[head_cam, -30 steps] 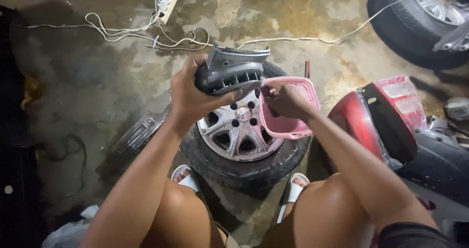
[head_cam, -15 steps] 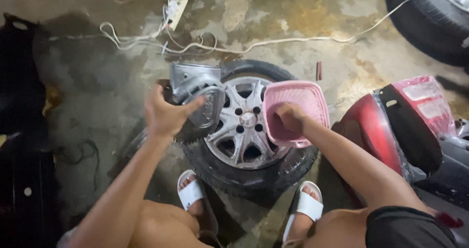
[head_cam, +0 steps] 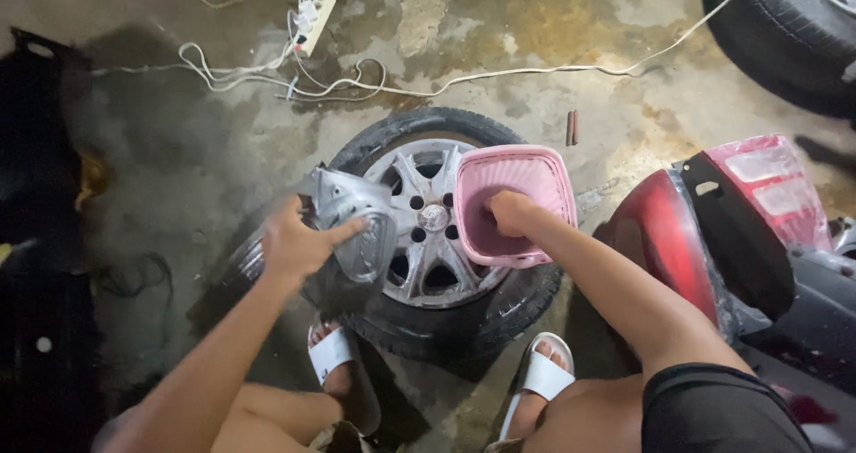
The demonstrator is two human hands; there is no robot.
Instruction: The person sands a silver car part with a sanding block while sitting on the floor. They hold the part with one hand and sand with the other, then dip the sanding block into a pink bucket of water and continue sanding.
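Grey plastic part (head_cam: 352,230), ribbed and curved, held just left of the wheel's hub, overlapping the rim's left edge. Left hand (head_cam: 299,243) wrapped around that part, thumb stretched across its face, fingers curled behind, gripping it firmly. Far left: dark black panel (head_cam: 36,239) along the edge, mostly in shadow. Up top: white power strip (head_cam: 312,12) with white cables (head_cam: 267,74) looping across the stained concrete floor (head_cam: 160,150). Below the left hand: white sandal (head_cam: 332,355) on one foot, close against the tyre.

Middle: wheel (head_cam: 428,239) lying flat on the floor, silver spoked rim inside a black tyre. Pink basket (head_cam: 517,203) resting on the wheel's right half, its mouth facing up. Right hand (head_cam: 508,212) plunged into the basket, fingers curled down inside; whether pinching something or empty, cannot tell. Second white sandal (head_cam: 544,377) just below the tyre's lower right edge. Small reddish-brown stick (head_cam: 572,127) on the floor above and right of the wheel, apart from it.

Right: red tail lamp (head_cam: 767,181) set in a red and black body piece (head_cam: 678,230), near the basket but not touching. Top right corner: another tyre (head_cam: 785,34), cut off by the edge.
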